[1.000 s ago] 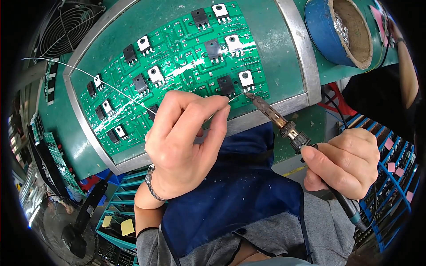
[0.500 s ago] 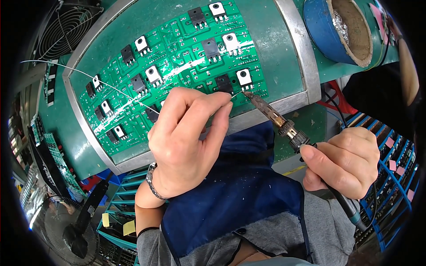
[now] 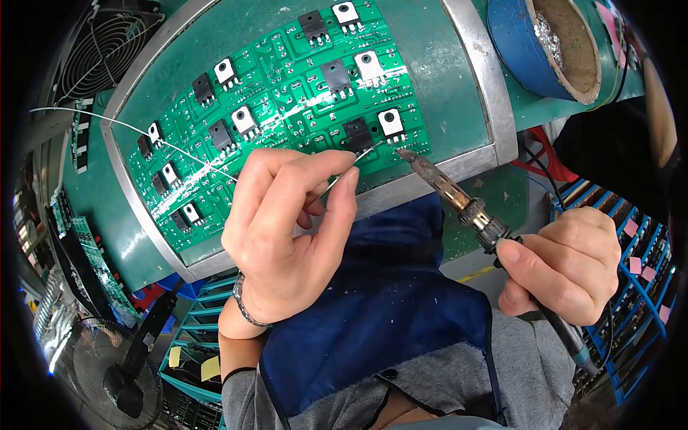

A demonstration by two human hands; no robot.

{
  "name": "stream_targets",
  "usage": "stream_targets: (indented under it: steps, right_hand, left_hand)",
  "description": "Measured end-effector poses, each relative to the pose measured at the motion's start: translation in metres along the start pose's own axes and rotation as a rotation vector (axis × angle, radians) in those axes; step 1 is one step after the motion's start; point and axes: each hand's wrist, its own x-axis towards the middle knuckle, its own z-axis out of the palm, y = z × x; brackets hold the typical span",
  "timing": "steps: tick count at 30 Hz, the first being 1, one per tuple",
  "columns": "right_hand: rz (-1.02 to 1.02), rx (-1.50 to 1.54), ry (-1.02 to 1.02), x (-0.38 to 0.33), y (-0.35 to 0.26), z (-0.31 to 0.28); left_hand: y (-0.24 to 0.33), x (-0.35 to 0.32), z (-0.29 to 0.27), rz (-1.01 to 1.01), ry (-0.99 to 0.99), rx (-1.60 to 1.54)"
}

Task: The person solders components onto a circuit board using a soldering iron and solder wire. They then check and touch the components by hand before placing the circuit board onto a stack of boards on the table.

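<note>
A green circuit board [image 3: 287, 79] with several black and white-tabbed components lies in a metal-framed holder [image 3: 487, 86]. My left hand [image 3: 287, 229] pinches a thin solder wire [image 3: 107, 120]; its end pokes out toward the board's near right corner. My right hand [image 3: 566, 265] grips a soldering iron [image 3: 466, 204] by its handle. The iron's tip sits at the board's near edge, just below a white-tabbed component [image 3: 390, 123], a short gap from the wire's end.
A blue round tin [image 3: 552, 50] with brown residue stands at the upper right. A fan grille [image 3: 100, 50] is at the upper left. Racks of green boards [image 3: 79, 251] run down the left. Blue racks [image 3: 631, 287] are at the right. A dark blue apron [image 3: 387, 315] covers my lap.
The view has shifted slightly. My left hand has drawn a little left and the wire's end now shows clear of my fingers. The iron's tip stays at the board's near right corner.
</note>
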Motion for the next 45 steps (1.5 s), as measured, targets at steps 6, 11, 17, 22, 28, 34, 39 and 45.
stream_targets:
  steps: [6,11,17,22,28,34,39,45]
  right_hand:
    - [0.011,0.003,-0.021,-0.002,0.001,-0.004]
    - [0.005,0.005,-0.039,-0.001,0.003,-0.005]
    - [0.017,0.022,-0.043,-0.001,0.005,-0.004]
    - [-0.002,-0.007,-0.029,-0.003,0.004,-0.002]
    - [-0.007,-0.035,-0.031,-0.002,0.003,0.000]
    - [-0.005,-0.025,-0.024,-0.004,0.003,0.000]
    - [0.001,-0.028,-0.022,-0.004,0.002,0.000]
    - [0.013,-0.041,0.005,-0.006,0.000,-0.001]
  left_hand:
    - [-0.001,0.003,0.008,0.087,-0.015,0.007]
    - [-0.002,0.004,0.012,0.110,-0.016,0.009]
    - [-0.003,0.005,0.015,0.131,-0.023,0.042]
    - [-0.002,0.006,0.015,0.132,-0.034,0.052]
    - [-0.002,0.006,0.015,0.137,-0.032,0.060]
    - [-0.002,0.006,0.017,0.137,-0.030,0.053]
    - [0.001,0.007,0.016,0.140,-0.037,0.058]
    - [-0.001,0.004,0.011,0.136,-0.029,0.049]
